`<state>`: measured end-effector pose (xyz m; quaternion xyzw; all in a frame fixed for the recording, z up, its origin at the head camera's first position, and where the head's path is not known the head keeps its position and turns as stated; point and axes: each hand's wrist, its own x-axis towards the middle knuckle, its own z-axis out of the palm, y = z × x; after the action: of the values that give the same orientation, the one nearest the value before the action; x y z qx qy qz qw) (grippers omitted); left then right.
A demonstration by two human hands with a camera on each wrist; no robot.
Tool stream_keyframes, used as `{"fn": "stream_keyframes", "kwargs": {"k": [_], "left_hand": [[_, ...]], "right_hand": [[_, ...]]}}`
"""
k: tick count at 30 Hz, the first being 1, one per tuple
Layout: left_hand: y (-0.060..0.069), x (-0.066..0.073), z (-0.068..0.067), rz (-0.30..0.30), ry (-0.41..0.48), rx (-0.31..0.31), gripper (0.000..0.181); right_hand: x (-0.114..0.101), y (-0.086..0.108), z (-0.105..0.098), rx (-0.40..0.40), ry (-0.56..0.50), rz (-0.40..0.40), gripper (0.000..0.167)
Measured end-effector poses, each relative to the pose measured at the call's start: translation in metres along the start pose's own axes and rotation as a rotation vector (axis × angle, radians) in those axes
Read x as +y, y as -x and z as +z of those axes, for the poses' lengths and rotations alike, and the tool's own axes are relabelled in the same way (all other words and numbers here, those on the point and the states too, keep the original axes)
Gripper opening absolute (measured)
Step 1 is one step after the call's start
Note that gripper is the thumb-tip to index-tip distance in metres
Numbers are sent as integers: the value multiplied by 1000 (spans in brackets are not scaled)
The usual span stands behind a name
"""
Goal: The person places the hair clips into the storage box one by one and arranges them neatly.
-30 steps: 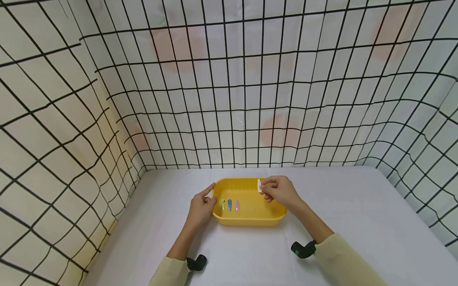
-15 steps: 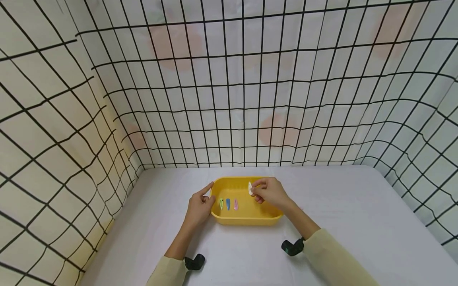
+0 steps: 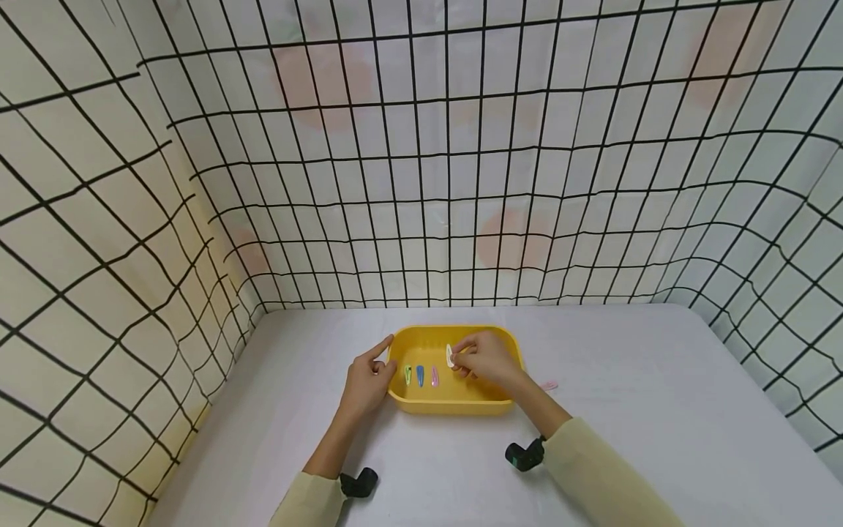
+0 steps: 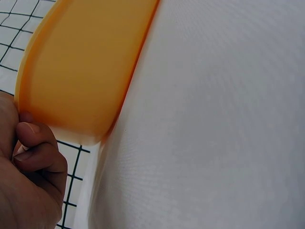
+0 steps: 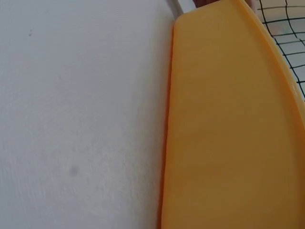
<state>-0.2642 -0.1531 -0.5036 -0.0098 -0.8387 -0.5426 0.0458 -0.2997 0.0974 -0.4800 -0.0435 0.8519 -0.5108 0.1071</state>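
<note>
In the head view a yellow plastic tray stands on the table. Inside it, at the left, lie a green hair clip, a blue hair clip and a pink hair clip, side by side in a row. My left hand holds the tray's left end at the rim, thumb on the rim and index finger along the outside; the left wrist view shows its other fingers curled. Over the tray, right of the row, my right hand pinches a white hair clip upright between thumb and fingers. The right wrist view hides that hand.
Another pink hair clip lies on the white tabletop right of the tray, beside my right forearm. Behind and at both sides hangs white cloth with a black grid.
My right hand has moved left and slightly down with the white hair clip, closer to the row. The pink clip on the table has come into view. My left hand keeps its place at the tray.
</note>
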Motion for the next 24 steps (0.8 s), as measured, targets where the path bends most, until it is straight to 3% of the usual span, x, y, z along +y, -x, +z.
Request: {"fn": "stream_keyframes", "kwargs": {"k": [24], "left_hand": [[1,2,0,-3,1,-1,54]], "right_hand": [[5,-1,14,-67,57,24,5]]}}
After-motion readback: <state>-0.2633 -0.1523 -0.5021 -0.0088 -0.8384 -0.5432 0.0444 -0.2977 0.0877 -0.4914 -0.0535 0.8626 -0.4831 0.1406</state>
